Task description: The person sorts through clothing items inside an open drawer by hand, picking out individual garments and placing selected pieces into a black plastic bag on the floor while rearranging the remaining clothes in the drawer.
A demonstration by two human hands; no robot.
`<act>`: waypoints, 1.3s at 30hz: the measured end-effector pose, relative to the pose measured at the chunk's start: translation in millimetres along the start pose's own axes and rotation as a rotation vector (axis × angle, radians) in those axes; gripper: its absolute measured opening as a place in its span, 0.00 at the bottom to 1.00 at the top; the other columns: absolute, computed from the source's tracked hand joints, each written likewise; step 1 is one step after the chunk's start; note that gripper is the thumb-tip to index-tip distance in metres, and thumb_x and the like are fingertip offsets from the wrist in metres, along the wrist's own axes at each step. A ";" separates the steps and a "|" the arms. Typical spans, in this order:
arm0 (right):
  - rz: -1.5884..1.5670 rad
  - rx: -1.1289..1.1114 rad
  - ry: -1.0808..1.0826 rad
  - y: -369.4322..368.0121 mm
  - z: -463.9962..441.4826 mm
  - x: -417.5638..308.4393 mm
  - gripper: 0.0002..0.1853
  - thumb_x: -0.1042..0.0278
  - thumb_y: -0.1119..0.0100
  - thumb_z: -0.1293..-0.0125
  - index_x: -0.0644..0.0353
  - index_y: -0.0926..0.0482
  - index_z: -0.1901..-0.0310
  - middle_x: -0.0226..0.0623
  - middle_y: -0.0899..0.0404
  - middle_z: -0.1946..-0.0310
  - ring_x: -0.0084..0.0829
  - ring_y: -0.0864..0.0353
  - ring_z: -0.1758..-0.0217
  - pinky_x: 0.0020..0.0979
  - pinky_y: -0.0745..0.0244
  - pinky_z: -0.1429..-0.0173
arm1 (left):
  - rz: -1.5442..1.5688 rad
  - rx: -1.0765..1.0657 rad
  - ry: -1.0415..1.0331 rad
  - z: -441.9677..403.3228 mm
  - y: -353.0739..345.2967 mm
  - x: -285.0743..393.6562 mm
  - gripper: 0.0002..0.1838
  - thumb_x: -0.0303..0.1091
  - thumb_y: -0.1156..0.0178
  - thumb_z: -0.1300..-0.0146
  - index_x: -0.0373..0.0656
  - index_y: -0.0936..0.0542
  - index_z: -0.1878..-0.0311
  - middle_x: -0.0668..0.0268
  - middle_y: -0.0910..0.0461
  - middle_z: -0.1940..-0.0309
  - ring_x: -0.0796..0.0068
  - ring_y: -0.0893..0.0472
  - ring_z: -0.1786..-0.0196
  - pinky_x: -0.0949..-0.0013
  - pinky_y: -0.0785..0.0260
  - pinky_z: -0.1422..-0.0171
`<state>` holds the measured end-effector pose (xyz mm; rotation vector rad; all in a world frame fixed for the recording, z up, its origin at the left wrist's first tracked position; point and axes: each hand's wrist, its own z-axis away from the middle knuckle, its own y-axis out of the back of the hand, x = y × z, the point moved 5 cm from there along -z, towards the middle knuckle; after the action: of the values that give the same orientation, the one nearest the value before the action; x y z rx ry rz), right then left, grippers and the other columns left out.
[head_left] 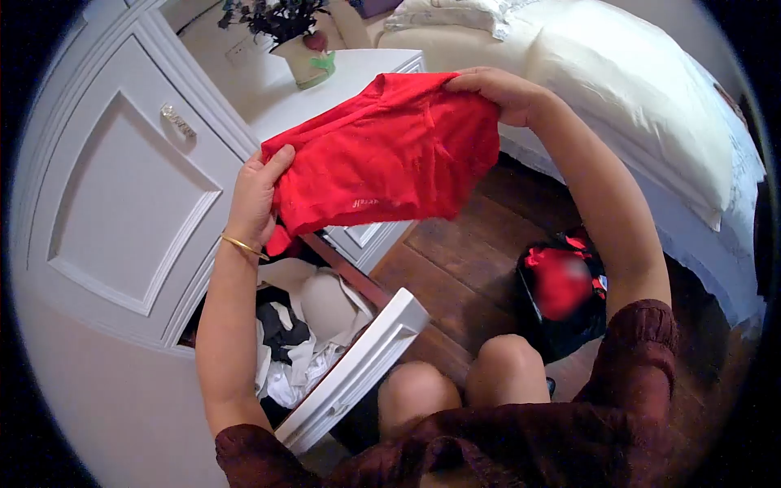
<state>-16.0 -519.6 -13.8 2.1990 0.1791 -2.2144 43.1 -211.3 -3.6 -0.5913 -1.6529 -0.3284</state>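
Note:
A pair of red underpants (366,154) is stretched out in the air between my two hands, with small pale lettering near its lower edge. My left hand (259,191) pinches the left end, thumb on top. At the upper right corner, my right hand (508,93) is closed on the fabric. Below my left forearm stands a pulled-out white drawer (358,374). Inside it lie a beige bra (329,305), a black garment (281,329) and white cloth (289,386). Part of the drawer is hidden behind my left arm and the red fabric.
A dark bag (561,333) with red items sits on the wooden floor (443,268) to the right. White cabinet doors (134,187) rise at the left. A flower pot (303,63) stands on the white cabinet top (366,65). The bed (626,106) is at the upper right.

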 end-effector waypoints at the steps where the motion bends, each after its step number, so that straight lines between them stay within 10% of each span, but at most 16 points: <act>1: -0.035 0.006 0.006 4.8 1.5 3.8 0.16 0.64 0.48 0.34 0.62 0.24 0.49 0.39 0.19 0.52 0.29 0.18 0.54 0.32 0.24 0.43 | 0.001 -0.014 0.004 -1.3 -2.4 -0.9 0.13 0.31 0.42 0.35 0.36 0.24 0.50 0.61 0.19 0.56 0.74 0.18 0.57 0.70 0.23 0.51; 6: -0.142 0.200 -0.088 21.8 17.9 26.0 0.17 0.63 0.51 0.32 0.63 0.25 0.47 0.38 0.20 0.50 0.31 0.19 0.50 0.35 0.27 0.39 | 0.036 -0.087 0.082 -4.7 -20.9 -10.4 0.15 0.26 0.41 0.38 0.35 0.26 0.48 0.59 0.20 0.54 0.72 0.18 0.56 0.69 0.23 0.50; 16: -0.404 -0.505 -0.094 -57.4 68.6 32.9 0.23 0.56 0.49 0.32 0.66 0.31 0.43 0.44 0.22 0.48 0.35 0.22 0.47 0.39 0.28 0.38 | -0.041 -0.472 0.194 18.0 -134.9 -18.2 0.27 0.26 0.44 0.37 0.34 0.36 0.35 0.58 0.28 0.43 0.74 0.26 0.42 0.68 0.35 0.35; 21: 0.064 -0.250 0.120 -49.9 106.9 25.2 0.23 0.75 0.44 0.42 0.64 0.31 0.43 0.35 0.23 0.51 0.28 0.23 0.50 0.28 0.29 0.42 | -0.240 -0.611 0.137 41.3 -156.7 -19.5 0.31 0.25 0.45 0.38 0.37 0.40 0.31 0.62 0.30 0.40 0.71 0.28 0.41 0.69 0.35 0.37; 28: 1.032 0.183 -0.102 31.3 217.9 92.4 0.28 0.79 0.47 0.52 0.60 0.30 0.43 0.45 0.27 0.48 0.39 0.29 0.43 0.36 0.34 0.38 | -0.499 -0.383 0.074 24.2 -77.4 -40.4 0.25 0.27 0.47 0.37 0.41 0.32 0.35 0.62 0.29 0.39 0.74 0.25 0.46 0.74 0.32 0.45; 33: 1.679 -0.252 -0.387 53.6 283.9 295.6 0.37 0.61 0.41 0.50 0.54 0.37 0.35 0.44 0.36 0.37 0.47 0.40 0.32 0.51 0.47 0.30 | -0.590 -0.326 0.101 33.2 -50.3 -52.7 0.23 0.23 0.46 0.40 0.38 0.29 0.39 0.63 0.27 0.44 0.76 0.25 0.48 0.71 0.33 0.40; 39: 1.421 -0.253 -0.616 42.5 272.5 257.7 0.40 0.48 0.40 0.47 0.42 0.41 0.31 0.51 0.46 0.30 0.54 0.48 0.28 0.52 0.48 0.29 | -0.670 -0.285 0.187 58.4 6.7 -36.3 0.16 0.26 0.43 0.37 0.36 0.24 0.46 0.64 0.21 0.56 0.77 0.23 0.51 0.73 0.31 0.44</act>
<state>-286.0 -569.0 -272.8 0.7959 -0.7819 -1.6180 1.2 -181.8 -50.0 -0.1838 -1.5935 -1.0867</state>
